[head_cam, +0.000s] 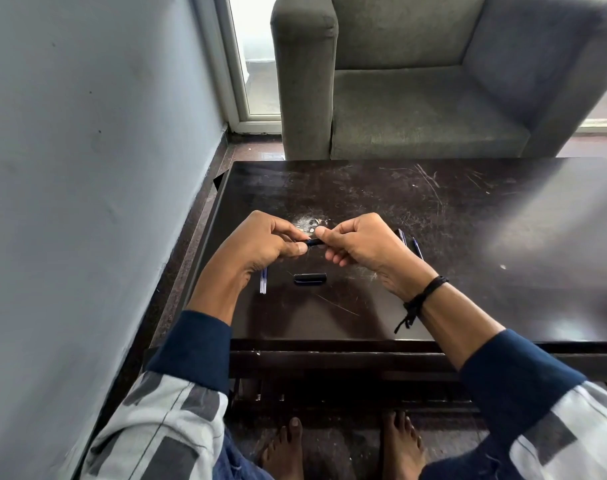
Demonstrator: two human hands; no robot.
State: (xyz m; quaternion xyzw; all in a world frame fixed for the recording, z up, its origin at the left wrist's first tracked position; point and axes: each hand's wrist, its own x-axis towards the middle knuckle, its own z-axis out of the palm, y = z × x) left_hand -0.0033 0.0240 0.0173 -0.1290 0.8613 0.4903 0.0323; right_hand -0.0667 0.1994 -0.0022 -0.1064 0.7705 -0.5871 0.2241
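Both hands meet above the dark wooden table (pixel 433 209) and hold one dark blue pen part (pixel 314 242) between them. My left hand (pixel 264 242) pinches its left end with curled fingers. My right hand (pixel 359 245) grips the right end, thumb on top. Most of the part is hidden inside the two grips. A dark pen cap (pixel 310 278) lies on the table just below the hands. A thin clear refill (pixel 263 280) lies under my left wrist. Two more blue pens (pixel 409 242) lie behind my right hand.
A grey armchair (pixel 416 98) stands beyond the table's far edge. A grey wall (pixel 87 168) runs along the left, close to the table's left side. My bare feet (pixel 343 445) rest on the floor under the near edge.
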